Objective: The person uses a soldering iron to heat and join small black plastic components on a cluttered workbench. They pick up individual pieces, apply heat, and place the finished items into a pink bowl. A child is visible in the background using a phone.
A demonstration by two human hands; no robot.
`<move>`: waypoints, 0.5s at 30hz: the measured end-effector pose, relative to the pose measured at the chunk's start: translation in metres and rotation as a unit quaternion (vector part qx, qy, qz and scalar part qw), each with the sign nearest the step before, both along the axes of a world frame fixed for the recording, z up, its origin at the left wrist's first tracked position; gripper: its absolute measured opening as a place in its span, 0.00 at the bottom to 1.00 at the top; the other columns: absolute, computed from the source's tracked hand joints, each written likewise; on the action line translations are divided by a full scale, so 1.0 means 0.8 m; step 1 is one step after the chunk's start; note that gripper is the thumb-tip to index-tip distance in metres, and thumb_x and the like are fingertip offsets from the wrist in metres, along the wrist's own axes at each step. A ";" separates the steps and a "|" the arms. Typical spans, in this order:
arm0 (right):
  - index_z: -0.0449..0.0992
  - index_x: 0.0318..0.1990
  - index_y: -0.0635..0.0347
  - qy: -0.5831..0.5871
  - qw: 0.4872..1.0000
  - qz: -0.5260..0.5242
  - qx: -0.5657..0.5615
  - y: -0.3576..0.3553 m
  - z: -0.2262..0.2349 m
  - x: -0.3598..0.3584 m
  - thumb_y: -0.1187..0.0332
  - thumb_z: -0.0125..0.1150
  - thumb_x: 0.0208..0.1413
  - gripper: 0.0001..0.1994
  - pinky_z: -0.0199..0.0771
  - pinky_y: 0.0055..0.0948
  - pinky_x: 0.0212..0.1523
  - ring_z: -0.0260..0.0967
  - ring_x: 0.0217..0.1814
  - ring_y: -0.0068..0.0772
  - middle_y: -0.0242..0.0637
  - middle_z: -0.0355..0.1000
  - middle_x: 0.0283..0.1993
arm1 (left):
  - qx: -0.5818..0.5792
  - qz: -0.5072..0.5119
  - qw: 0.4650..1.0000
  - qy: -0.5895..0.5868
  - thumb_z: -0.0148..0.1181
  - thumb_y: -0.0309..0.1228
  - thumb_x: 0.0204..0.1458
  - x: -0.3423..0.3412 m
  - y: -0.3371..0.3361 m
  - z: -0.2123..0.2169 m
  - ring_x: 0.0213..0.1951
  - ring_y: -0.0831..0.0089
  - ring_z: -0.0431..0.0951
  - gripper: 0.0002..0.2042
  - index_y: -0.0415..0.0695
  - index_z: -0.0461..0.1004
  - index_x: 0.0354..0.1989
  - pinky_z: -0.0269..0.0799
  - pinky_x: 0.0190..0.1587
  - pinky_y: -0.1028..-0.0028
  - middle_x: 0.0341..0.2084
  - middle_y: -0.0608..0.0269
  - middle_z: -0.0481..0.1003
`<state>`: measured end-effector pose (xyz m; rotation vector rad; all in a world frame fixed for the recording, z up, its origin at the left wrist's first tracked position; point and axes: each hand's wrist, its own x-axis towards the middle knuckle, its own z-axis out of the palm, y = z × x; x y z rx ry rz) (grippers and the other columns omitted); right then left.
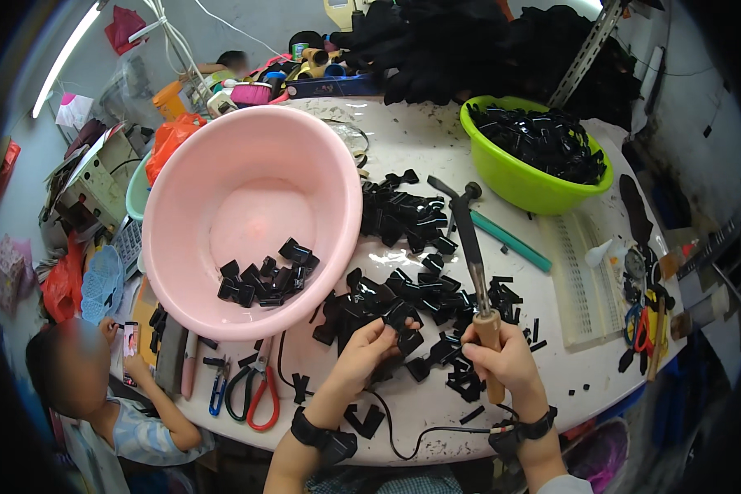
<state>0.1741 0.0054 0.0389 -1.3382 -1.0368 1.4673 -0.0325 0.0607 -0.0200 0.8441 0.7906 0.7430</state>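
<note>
- Head view: the left hand [369, 344] pinches a small black ribbon bow [405, 339] between thumb and fingertips, closed on it just above the white tabletop [436, 144], at the near edge of a scattered pile of black bows [412, 272].
- The bow looks light, soft and floppy, likely a folded fabric or ribbon piece; it should crumple if squeezed, so a fingertip pinch at its folded centre seems the surest hold.
- The right hand [502, 356] is wrapped in a full fist around the wooden handle of a soldering iron [473, 255], whose dark metal shaft rises away from the person, tip up near the middle of the table.
- The iron looks stiff and moderately heavy, and its shaft is probably hot, so the wooden grip is the only safe place to take it; its black cord trails back toward the table's near edge.
- Both forearms come in from the lower edge, wrists bent slightly inward, each wearing a black wrist strap; the hands sit close together but do not touch.
- A pink basin [251, 218] left of the hands holds a small cluster of black bows; a green bowl [535, 185] at far right is heaped with black pieces.
- Red-handled scissors [259, 391] lie below the basin.
- Another person sits at lower left, holding a phone [130, 339].
</note>
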 end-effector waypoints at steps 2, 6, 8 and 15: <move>0.69 0.31 0.63 -0.004 1.000 -0.001 -0.001 0.002 -0.004 -0.005 0.75 0.58 0.43 0.07 0.60 0.14 0.15 0.60 0.14 0.14 0.28 0.65 0.22 | 0.005 -0.002 0.999 -0.046 0.41 0.32 0.55 -0.002 0.001 0.005 0.46 0.66 0.69 0.15 0.36 0.62 0.47 0.65 0.48 0.71 0.43 0.55 0.68; 0.70 0.31 0.63 -0.049 0.999 -0.004 -0.006 0.002 -0.009 -0.012 0.74 0.59 0.42 0.07 0.60 0.14 0.15 0.60 0.14 0.14 0.28 0.65 0.20 | -0.049 -0.033 0.995 -0.087 0.41 0.29 0.55 -0.004 0.000 0.013 0.49 0.61 0.67 0.15 0.35 0.60 0.49 0.65 0.49 0.65 0.45 0.52 0.66; 0.70 0.31 0.63 -0.054 0.999 0.000 -0.005 0.001 -0.010 -0.013 0.74 0.59 0.42 0.07 0.60 0.14 0.15 0.60 0.14 0.14 0.28 0.65 0.19 | -0.093 -0.064 0.987 -0.118 0.41 0.28 0.54 -0.005 -0.002 0.014 0.50 0.61 0.66 0.16 0.34 0.59 0.49 0.65 0.50 0.62 0.47 0.51 0.64; 0.70 0.31 0.62 -0.048 0.999 -0.006 -0.007 0.004 -0.007 -0.020 0.74 0.59 0.43 0.07 0.60 0.14 0.15 0.61 0.14 0.14 0.28 0.66 0.19 | -0.060 -0.103 0.984 -0.135 0.46 0.17 0.45 0.004 -0.013 0.012 0.51 0.68 0.64 0.22 0.33 0.55 0.53 0.58 0.54 0.75 0.48 0.53 0.64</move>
